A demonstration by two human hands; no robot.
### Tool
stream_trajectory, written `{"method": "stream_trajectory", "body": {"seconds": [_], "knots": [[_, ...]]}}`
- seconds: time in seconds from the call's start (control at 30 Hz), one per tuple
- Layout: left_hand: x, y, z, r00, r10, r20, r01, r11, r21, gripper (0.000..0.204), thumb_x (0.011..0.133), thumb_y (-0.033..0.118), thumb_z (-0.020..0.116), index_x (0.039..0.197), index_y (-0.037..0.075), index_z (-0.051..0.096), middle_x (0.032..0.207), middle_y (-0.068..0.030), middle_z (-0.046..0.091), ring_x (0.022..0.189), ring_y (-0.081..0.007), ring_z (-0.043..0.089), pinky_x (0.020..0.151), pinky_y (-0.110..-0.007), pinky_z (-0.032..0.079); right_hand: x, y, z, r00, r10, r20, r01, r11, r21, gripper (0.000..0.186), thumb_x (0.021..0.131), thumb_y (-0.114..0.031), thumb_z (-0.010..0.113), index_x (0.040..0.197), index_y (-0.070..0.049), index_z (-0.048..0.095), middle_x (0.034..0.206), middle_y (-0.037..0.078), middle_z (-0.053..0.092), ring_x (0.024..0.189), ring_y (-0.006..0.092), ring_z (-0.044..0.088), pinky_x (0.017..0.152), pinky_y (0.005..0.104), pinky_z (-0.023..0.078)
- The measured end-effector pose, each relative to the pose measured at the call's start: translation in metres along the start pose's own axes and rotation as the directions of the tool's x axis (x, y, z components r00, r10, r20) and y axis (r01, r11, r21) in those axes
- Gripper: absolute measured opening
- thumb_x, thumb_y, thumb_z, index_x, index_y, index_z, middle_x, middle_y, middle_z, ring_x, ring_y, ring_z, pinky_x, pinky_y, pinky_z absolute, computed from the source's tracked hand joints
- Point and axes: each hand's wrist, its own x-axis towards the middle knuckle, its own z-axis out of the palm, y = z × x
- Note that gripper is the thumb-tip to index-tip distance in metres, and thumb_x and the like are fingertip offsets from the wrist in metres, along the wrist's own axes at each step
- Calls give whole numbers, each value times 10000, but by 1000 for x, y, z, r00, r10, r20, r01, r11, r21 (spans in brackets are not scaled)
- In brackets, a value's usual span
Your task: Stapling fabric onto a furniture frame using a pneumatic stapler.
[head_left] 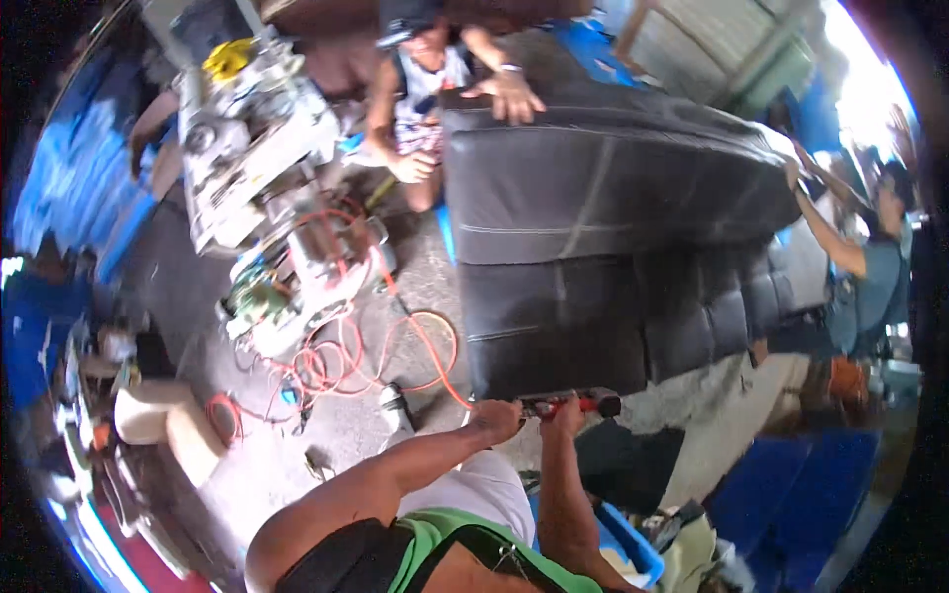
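My left hand (pixel 497 420) and my right hand (pixel 561 415) are closed on a red-and-black tool (pixel 593 404), apparently a pneumatic gun, with an orange hose (pixel 435 361) running to it. The tool is at the lower edge of a black, stitched leather sofa piece (pixel 549 321); whether it touches is unclear. A person in a cap and sleeveless top (pixel 420 84) has one hand on the upper edge from the far side. A second person in a grey top (pixel 870 257) holds the right end with raised hands.
Cluttered machinery (pixel 287 148) stands at upper left, above coiled hose on the concrete floor (pixel 435 242). A beige foam piece (pixel 168 420) lies at left, blue wrapped material (pixel 79 178) farther back. A blue bin (pixel 641 561) with scraps is by my right leg; blue panels (pixel 820 474) are at lower right.
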Motion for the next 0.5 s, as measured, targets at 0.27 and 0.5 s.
{"method": "stream_trajectory", "body": {"seconds": [0.27,0.5], "knots": [[-6,-18,0,998,-59,-38,54,991,-126,264,880,234,526,986,50,682,948,-242,721,902,-400,720,793,-548,561,-21,-5,16,999,2,42,2,995,-103,166,987,-295,559,932,-146,604,751,13,595,722,196,573,614,459,479],[-31,-28,-9,996,-44,-80,36,994,-104,220,865,237,532,862,76,682,843,-222,719,861,-366,731,761,-531,570,-53,0,26,999,26,-43,-35,974,-225,170,989,-294,562,988,-130,606,774,38,616,728,229,611,644,480,518]]}}
